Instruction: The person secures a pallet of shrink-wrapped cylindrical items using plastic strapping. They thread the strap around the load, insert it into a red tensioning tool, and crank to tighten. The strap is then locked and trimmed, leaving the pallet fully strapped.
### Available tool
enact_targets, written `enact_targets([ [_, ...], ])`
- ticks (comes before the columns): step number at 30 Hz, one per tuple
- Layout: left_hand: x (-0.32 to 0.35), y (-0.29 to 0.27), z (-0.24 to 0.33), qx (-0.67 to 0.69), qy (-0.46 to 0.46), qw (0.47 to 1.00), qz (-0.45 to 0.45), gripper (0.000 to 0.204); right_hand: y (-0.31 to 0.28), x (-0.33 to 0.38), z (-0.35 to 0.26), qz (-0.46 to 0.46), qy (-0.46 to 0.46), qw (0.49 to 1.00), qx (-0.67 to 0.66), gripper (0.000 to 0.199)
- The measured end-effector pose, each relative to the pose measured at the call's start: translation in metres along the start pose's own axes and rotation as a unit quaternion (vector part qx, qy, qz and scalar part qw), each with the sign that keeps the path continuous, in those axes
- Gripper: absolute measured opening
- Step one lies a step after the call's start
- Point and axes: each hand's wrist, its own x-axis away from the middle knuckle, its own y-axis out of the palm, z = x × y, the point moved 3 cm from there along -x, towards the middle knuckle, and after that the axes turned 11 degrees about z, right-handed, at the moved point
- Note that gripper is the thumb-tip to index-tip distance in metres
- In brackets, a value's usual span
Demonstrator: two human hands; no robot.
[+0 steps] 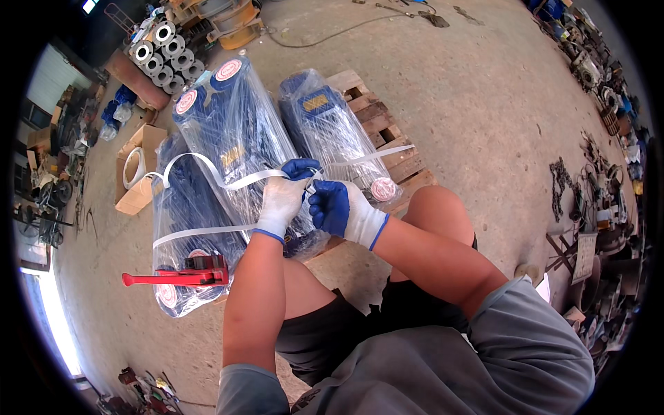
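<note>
Both my hands wear white gloves with blue-coated fingers and meet over the wrapped load. My left hand (pixel 282 197) is closed on the white strapping band (pixel 200 158), whose loose length loops off to the left. Close beside it, my right hand (pixel 346 213) has its fingers curled in a pinch at the band. A small pale piece between the fingertips is too small to make out. Under the hands lie several blue cylindrical units (pixel 238 114) wrapped in clear film. A red strapping tool (pixel 181 277) rests on the near left unit.
The load sits on a wooden pallet (pixel 377 121). Left of it stands an open cardboard box (pixel 131 197) with a white ring inside. Flanged metal pipes (pixel 166 55) are stacked at the far left. Metal parts and a chain (pixel 559 187) lie along the right side.
</note>
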Motion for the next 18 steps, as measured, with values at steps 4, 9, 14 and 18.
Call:
enact_targets([
  [4, 0.0, -0.003, -0.001, -0.038, -0.005, 0.999, 0.012, 0.021, 0.002, -0.001, 0.003, -0.014, -0.001, 1.0, 0.007, 0.018],
  [9, 0.007, 0.0, 0.014, -0.089, -0.01, 0.996, 0.019, 0.021, -0.001, -0.002, 0.005, -0.006, -0.016, 1.0, -0.007, 0.019],
  [14, 0.006, -0.003, 0.013, -0.073, -0.044, 0.996, 0.015, 0.016, 0.001, -0.003, 0.009, -0.008, -0.01, 1.0, -0.019, 0.02],
  [18, 0.004, -0.004, 0.01, -0.082, -0.029, 0.996, 0.02, 0.016, 0.001, -0.003, 0.009, 0.006, 0.003, 1.0, -0.022, 0.02],
])
